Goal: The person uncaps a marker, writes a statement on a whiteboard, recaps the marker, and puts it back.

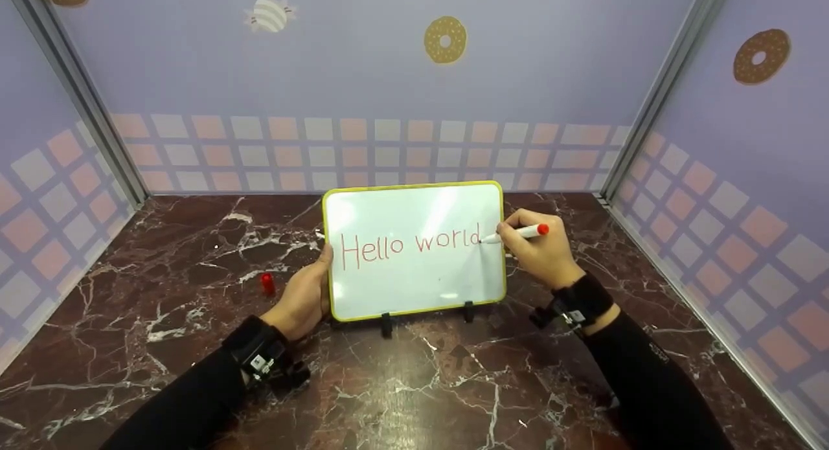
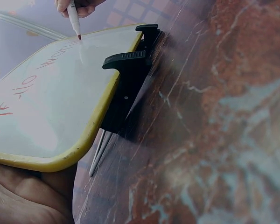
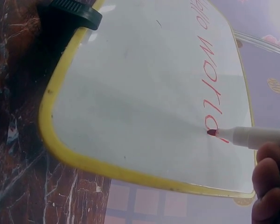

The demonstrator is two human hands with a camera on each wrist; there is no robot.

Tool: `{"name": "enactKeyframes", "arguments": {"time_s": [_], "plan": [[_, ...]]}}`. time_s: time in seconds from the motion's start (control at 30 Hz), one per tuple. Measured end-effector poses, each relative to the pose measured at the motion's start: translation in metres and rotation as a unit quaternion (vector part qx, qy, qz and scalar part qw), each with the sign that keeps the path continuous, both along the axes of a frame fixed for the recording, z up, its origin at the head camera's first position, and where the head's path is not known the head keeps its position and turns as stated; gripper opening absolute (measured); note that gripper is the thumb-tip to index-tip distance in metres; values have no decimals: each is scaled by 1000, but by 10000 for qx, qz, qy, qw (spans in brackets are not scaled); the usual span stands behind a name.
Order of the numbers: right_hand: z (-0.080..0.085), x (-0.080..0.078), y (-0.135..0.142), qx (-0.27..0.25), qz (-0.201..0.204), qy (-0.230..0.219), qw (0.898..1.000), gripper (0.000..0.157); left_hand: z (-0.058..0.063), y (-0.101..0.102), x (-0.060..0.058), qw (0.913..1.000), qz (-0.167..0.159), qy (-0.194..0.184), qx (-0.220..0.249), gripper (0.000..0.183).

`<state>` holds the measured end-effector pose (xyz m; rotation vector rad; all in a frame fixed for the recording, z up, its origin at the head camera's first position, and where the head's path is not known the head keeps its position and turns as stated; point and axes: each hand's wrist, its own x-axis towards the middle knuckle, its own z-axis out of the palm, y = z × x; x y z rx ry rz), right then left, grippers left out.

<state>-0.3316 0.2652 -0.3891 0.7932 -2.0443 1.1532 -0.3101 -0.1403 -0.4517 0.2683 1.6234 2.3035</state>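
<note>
A whiteboard (image 1: 414, 281) with a yellow frame leans upright on a black stand (image 1: 386, 325). "Hello world" is written across it in red. My left hand (image 1: 303, 298) holds the board's left edge, thumb along the frame and fingers behind, partly hidden. At the right edge my right hand (image 1: 541, 249) pinches a white marker (image 1: 528, 232) with a red end. In the right wrist view the red tip of the marker (image 3: 242, 136) is right at the letter "d". The left wrist view shows the left palm (image 2: 23, 196) against the frame's lower corner.
A red marker cap (image 1: 267, 283) stands on the dark marbled table (image 1: 194, 372), left of the board. Patterned lilac walls (image 1: 363, 81) enclose the table at the back and both sides. Two black clips (image 2: 126, 58) of the stand hook over the board's bottom edge.
</note>
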Motion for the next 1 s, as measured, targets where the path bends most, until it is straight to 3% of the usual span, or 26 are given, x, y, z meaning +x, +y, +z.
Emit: {"name": "enactKeyframes", "arguments": {"time_s": [0.63,1.0], "plan": [[1,-1,3,99,-107,143,9998,23,0,1,1,9999,90,-22,-49,73],[4,-3,6,-19,-48,582,9983,21,1,1,1,9998,152,-46,-108,74]]}}
